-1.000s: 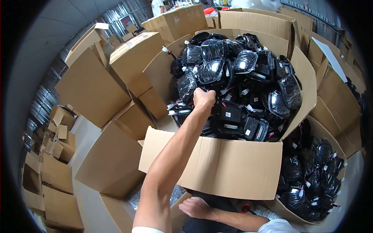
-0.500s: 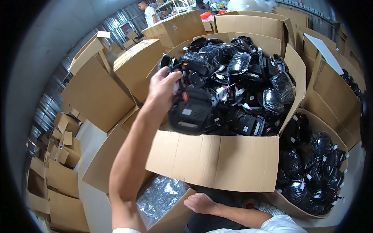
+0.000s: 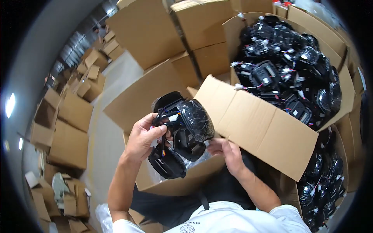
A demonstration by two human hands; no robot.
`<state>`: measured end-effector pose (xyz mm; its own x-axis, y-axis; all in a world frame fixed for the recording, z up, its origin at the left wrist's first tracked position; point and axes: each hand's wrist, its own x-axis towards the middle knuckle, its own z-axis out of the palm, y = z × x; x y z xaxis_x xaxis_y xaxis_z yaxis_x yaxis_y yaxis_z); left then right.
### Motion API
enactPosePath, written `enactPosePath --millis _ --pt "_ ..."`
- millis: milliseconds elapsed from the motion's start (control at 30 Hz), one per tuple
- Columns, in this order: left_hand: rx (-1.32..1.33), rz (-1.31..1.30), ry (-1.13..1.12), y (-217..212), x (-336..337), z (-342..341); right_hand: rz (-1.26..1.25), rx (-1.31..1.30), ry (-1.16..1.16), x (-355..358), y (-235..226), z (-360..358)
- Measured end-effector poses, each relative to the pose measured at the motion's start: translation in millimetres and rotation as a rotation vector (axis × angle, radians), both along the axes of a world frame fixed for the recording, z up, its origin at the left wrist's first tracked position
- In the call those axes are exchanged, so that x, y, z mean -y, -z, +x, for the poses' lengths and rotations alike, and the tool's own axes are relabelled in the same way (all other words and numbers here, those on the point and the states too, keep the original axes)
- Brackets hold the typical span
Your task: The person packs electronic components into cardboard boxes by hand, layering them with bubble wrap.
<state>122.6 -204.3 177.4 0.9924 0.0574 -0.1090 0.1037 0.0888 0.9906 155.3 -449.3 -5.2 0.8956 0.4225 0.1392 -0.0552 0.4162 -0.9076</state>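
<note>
My left hand point(image 3: 140, 141) grips a bunch of cables point(image 3: 171, 118) with coloured wires and white connectors. Several rounded black plastic units hang from them; one unit in clear film point(image 3: 197, 120) is uppermost at the right, and a bare black unit point(image 3: 168, 163) is lowest. The bunch is above a carton point(image 3: 182, 185) with clear plastic film inside, partly hidden by the units. Beside the bunch's right side, my right hand point(image 3: 230, 155) has its fingers apart, slightly blurred. Its fingertips are close to the units; whether they touch, I cannot tell.
A large carton with a folded-out flap point(image 3: 260, 126) stands at the right, heaped with similar black units point(image 3: 268, 73). Another carton point(image 3: 344, 155) of them is beyond it. Tall cartons point(image 3: 151, 35) rise ahead. Stacked boxes point(image 3: 74, 132) line the left, where a distant person point(image 3: 101, 33) is visible.
My left hand has brought the bunch of units from the large heaped carton back to above the smaller carton. My right hand has risen beside it and its fingers have spread. The view has swung left.
</note>
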Motion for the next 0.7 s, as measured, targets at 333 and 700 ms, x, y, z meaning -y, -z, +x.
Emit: enactPosePath --millis 333,700 --pt "-0.119 0.064 -0.052 67 -107 -84 0.463 -0.556 -0.410 -164 -26 26" --pt "-0.592 -0.522 -0.250 186 -146 -137 0.294 -0.345 -0.494 -298 -47 69"
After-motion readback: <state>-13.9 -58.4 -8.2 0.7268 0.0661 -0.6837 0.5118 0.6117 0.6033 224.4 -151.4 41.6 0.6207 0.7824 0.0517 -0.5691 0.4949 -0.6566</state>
